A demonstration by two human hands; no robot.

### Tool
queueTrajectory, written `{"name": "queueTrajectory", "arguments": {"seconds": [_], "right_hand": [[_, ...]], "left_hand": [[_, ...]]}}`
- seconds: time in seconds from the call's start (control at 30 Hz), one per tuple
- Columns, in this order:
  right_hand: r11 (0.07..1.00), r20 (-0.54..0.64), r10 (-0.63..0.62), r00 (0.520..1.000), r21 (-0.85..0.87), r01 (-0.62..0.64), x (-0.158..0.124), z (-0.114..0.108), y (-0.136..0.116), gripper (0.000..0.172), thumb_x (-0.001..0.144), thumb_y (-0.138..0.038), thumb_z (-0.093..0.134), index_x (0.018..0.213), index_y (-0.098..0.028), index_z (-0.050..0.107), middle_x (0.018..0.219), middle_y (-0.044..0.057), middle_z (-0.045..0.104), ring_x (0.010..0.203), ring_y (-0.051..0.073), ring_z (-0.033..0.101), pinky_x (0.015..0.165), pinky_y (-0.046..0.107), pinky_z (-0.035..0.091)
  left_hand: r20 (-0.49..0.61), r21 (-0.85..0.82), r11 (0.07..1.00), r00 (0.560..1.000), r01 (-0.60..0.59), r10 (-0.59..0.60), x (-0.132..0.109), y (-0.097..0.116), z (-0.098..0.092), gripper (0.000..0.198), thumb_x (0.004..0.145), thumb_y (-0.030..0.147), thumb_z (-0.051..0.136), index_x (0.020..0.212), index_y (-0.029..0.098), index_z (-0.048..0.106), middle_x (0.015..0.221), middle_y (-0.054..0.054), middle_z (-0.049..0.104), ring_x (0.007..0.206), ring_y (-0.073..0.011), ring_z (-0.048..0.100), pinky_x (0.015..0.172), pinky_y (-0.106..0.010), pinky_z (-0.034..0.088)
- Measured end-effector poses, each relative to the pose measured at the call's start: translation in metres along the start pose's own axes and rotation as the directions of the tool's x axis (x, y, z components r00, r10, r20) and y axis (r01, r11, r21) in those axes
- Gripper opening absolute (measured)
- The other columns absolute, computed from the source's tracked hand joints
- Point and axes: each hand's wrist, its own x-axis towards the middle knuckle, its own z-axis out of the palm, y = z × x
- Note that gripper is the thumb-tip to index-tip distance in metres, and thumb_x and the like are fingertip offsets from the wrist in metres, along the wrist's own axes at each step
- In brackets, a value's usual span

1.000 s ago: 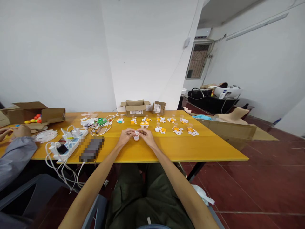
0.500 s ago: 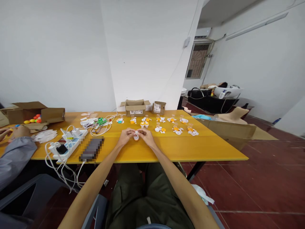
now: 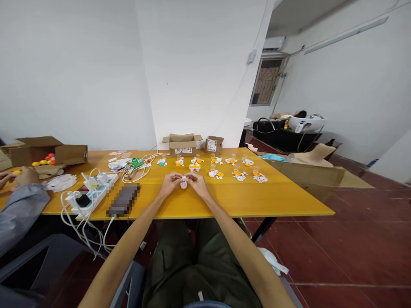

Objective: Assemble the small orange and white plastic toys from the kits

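Note:
My left hand (image 3: 171,182) and my right hand (image 3: 197,183) meet over the front part of the table, their fingertips pinched on a small white round piece (image 3: 184,178) from both sides. Right below that piece is a small clear cup (image 3: 183,185) with orange at its bottom; whether the two touch is too small to tell. Just beyond my hands stand white-and-orange assembled pieces (image 3: 195,166). Little groups of white discs and orange rings (image 3: 216,174) lie to the right, several with clear cups among them.
A power strip (image 3: 96,194) with cables and a phone (image 3: 123,201) lie left of my arms. Two cardboard boxes (image 3: 182,146) stand against the wall. At far left a co-worker's hands (image 3: 27,176) hold something yellow near an open carton (image 3: 69,155).
My two hands stay almost in place, with the white piece shifting slightly between the fingertips. The co-worker's hands at the left have moved a little.

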Motion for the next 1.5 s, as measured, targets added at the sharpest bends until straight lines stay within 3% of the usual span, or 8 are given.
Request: {"name": "queueTrajectory", "arguments": {"seconds": [0.73,1.5], "right_hand": [[0.996,0.05,0.03,0.998,-0.089,-0.026,-0.0016,-0.0016,-0.0061,0.015,0.082,-0.036,0.066,0.085,-0.024,0.073,0.086,0.002,0.074,0.08,0.019,0.065,0.068,0.028,0.049],[0.999,0.042,0.021,0.999,-0.04,-0.019,-0.0029,0.0009,-0.0051,0.018,0.082,-0.04,0.067,0.088,-0.024,0.074,0.085,0.003,0.075,0.079,0.02,0.067,0.071,0.03,0.053]], "left_hand": [[0.003,-0.008,1.0,1.0,-0.002,0.002,-0.0019,0.002,0.0003,0.032,0.06,0.046,0.088,0.071,0.02,0.073,0.074,-0.004,0.076,0.076,-0.0219,0.072,0.079,-0.035,0.059],[-0.002,-0.01,1.0,1.0,0.008,-0.008,-0.0023,0.0036,0.0006,0.035,0.059,0.046,0.088,0.074,0.019,0.07,0.077,-0.004,0.075,0.078,-0.0209,0.071,0.08,-0.034,0.057]]}}
